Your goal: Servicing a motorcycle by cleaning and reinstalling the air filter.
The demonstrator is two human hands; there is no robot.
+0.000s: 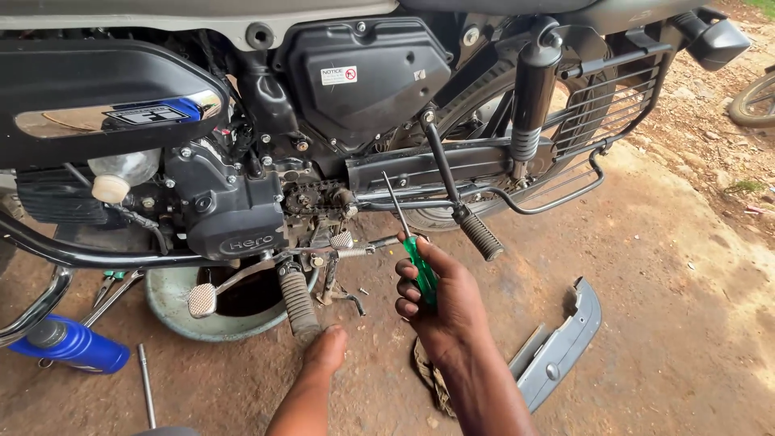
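Observation:
My right hand (pixel 442 299) grips a screwdriver (pixel 410 239) with a green handle, its metal shaft pointing up toward the chain area of a black motorcycle (pixel 242 178). My left hand (pixel 324 349) rests on the dirt ground just below the rubber footrest (pixel 299 300), fingers hidden from view. The exposed drive sprocket and chain (pixel 316 197) sit above the footrest. The kick-start lever (pixel 460 198) angles down to the right of the screwdriver.
A grey chain cover piece (pixel 565 343) lies on the ground at right. A pale green basin (pixel 173 307) sits under the engine. A blue bottle (pixel 73 343), pliers (pixel 109 287) and a thin metal rod (pixel 145 391) lie at left.

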